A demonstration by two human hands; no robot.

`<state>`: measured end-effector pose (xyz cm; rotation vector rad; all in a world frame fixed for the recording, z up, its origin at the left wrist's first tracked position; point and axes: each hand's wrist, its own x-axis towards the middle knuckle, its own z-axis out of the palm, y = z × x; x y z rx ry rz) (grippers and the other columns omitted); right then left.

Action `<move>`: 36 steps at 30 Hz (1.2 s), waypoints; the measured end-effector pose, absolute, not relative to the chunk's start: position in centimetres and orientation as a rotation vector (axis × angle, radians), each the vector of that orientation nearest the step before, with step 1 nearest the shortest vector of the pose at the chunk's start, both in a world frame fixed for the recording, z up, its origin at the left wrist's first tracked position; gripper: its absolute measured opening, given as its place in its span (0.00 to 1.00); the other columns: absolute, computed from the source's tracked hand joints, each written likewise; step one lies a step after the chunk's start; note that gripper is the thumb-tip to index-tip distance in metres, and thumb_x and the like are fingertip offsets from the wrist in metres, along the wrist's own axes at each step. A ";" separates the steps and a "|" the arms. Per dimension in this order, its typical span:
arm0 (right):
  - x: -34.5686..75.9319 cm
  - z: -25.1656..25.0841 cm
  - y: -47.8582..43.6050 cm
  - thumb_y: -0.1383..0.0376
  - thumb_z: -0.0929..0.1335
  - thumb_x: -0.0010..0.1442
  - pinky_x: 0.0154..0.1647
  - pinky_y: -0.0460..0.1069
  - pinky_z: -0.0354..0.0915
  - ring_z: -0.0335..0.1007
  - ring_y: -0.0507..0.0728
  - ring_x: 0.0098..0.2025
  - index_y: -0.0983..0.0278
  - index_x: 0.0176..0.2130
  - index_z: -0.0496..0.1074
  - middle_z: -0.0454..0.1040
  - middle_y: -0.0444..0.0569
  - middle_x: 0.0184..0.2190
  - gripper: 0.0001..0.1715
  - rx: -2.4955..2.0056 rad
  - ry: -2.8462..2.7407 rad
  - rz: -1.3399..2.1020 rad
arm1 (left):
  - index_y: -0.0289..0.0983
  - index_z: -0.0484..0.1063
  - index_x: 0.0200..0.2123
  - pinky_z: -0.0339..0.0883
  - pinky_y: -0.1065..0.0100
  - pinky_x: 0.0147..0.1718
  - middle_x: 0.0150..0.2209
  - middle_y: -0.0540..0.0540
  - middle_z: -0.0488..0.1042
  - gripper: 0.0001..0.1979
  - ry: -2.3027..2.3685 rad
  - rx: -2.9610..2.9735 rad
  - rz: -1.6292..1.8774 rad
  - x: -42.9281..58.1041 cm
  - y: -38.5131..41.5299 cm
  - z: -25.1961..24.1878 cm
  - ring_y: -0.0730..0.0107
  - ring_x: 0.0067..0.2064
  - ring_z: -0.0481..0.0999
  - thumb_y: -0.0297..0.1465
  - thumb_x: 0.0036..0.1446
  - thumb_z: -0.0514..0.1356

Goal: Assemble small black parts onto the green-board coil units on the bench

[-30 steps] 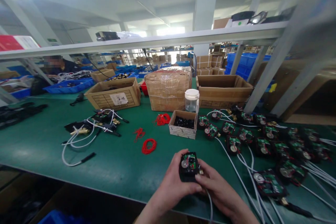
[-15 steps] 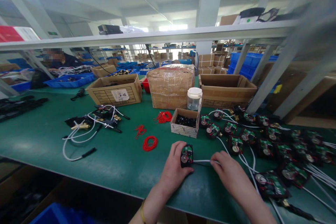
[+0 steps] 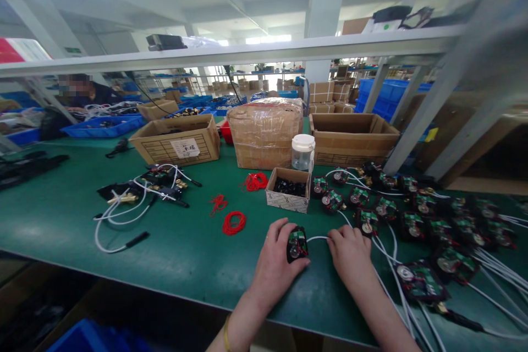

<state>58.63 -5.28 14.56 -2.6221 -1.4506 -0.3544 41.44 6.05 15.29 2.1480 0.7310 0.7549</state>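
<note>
My left hand [image 3: 277,258] is closed around a small black housing with a green circuit board [image 3: 297,244], thumb below it and fingers along its left side. A white cable [image 3: 317,237] runs from the housing's right side to my right hand [image 3: 350,250]. The fingers of that hand are pinched on the cable, close to the green table top. Just behind the held housing stands a small open carton of black parts [image 3: 287,193]. Right of my right hand lie several similar circuit-board housings [image 3: 367,223] with white cables.
Red wire coils [image 3: 234,223] lie left of my hands. Farther left is a tangle of white cables and brass fittings [image 3: 124,198]. Cardboard boxes [image 3: 264,135] and a lidded jar [image 3: 303,152] line the back, under a shelf [image 3: 247,55]. A person [image 3: 88,91] sits at far left.
My right hand has shifted slightly away from me along the cable, which now bends upward. The housing in my left hand has moved a little to the right. The view has shifted slightly.
</note>
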 end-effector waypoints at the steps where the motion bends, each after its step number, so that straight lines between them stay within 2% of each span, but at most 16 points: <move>1: 58.6 14.2 -5.3 0.66 0.65 0.69 0.42 0.56 0.56 0.65 0.65 0.45 0.60 0.42 0.76 0.73 0.54 0.41 0.09 -2.620 -1.451 -0.346 | 0.44 0.67 0.57 0.61 0.48 0.66 0.62 0.43 0.62 0.38 0.754 2.149 0.773 41.6 5.9 15.2 0.52 0.64 0.65 0.23 0.43 0.75; 6: 59.3 12.2 -5.4 0.65 0.65 0.68 0.41 0.56 0.57 0.66 0.65 0.45 0.60 0.45 0.76 0.74 0.55 0.42 0.10 -2.594 -1.460 -0.337 | 0.43 0.68 0.57 0.65 0.50 0.63 0.58 0.44 0.67 0.36 0.729 2.108 0.805 42.2 5.9 15.0 0.54 0.61 0.69 0.22 0.45 0.73; 10: 60.1 10.9 -5.6 0.64 0.65 0.67 0.39 0.57 0.58 0.67 0.66 0.44 0.59 0.45 0.76 0.74 0.56 0.43 0.11 -2.557 -1.490 -0.334 | 0.44 0.68 0.58 0.64 0.52 0.64 0.59 0.44 0.68 0.36 0.694 2.093 0.791 42.6 6.6 15.0 0.55 0.61 0.69 0.23 0.46 0.74; 16: 61.0 9.3 -6.1 0.60 0.63 0.67 0.36 0.58 0.61 0.69 0.68 0.44 0.59 0.50 0.76 0.75 0.58 0.44 0.17 -2.482 -1.467 -0.336 | 0.46 0.62 0.65 0.61 0.46 0.65 0.64 0.41 0.64 0.46 0.736 2.122 0.798 40.9 6.8 15.3 0.48 0.65 0.65 0.28 0.45 0.76; 18: 61.1 9.0 -6.2 0.59 0.62 0.67 0.35 0.58 0.62 0.69 0.69 0.44 0.59 0.52 0.75 0.75 0.59 0.45 0.19 -2.445 -1.435 -0.346 | 0.45 0.65 0.63 0.65 0.49 0.62 0.60 0.41 0.67 0.37 0.855 2.077 0.844 39.1 7.3 15.3 0.51 0.61 0.69 0.31 0.51 0.72; 20: 60.8 9.3 -6.1 0.59 0.61 0.67 0.35 0.59 0.63 0.69 0.69 0.43 0.60 0.53 0.74 0.75 0.59 0.45 0.20 -2.398 -1.415 -0.362 | 0.42 0.72 0.54 0.71 0.53 0.55 0.52 0.43 0.71 0.19 1.069 2.020 0.907 36.9 8.5 15.3 0.56 0.53 0.75 0.30 0.58 0.66; 22: 60.2 9.8 -6.0 0.59 0.60 0.68 0.36 0.60 0.63 0.69 0.69 0.43 0.62 0.53 0.73 0.74 0.60 0.45 0.20 -2.357 -1.391 -0.385 | 0.40 0.75 0.44 0.72 0.56 0.49 0.45 0.44 0.72 0.08 1.305 1.995 0.937 34.7 10.2 15.2 0.59 0.47 0.76 0.28 0.61 0.61; 24: 59.4 10.6 -5.7 0.61 0.58 0.69 0.38 0.61 0.64 0.69 0.69 0.44 0.64 0.52 0.72 0.74 0.60 0.45 0.20 -2.324 -1.377 -0.394 | 0.39 0.76 0.39 0.71 0.56 0.48 0.41 0.45 0.73 0.05 1.445 2.034 0.900 32.9 12.0 15.0 0.58 0.46 0.76 0.27 0.60 0.61; 28: 58.6 11.3 -5.3 0.62 0.58 0.68 0.40 0.62 0.65 0.70 0.69 0.44 0.65 0.51 0.72 0.75 0.61 0.45 0.19 -2.282 -1.386 -0.399 | 0.39 0.78 0.38 0.68 0.57 0.47 0.40 0.44 0.75 0.04 1.479 2.181 0.795 31.6 14.4 14.8 0.56 0.45 0.75 0.27 0.59 0.63; 36: 59.6 10.3 -5.7 0.61 0.58 0.69 0.36 0.60 0.63 0.71 0.69 0.43 0.63 0.50 0.73 0.75 0.60 0.44 0.19 -2.305 -1.376 -0.404 | 0.39 0.79 0.29 0.64 0.61 0.45 0.32 0.47 0.73 0.06 1.464 2.171 0.732 32.5 15.8 15.1 0.60 0.39 0.72 0.25 0.57 0.63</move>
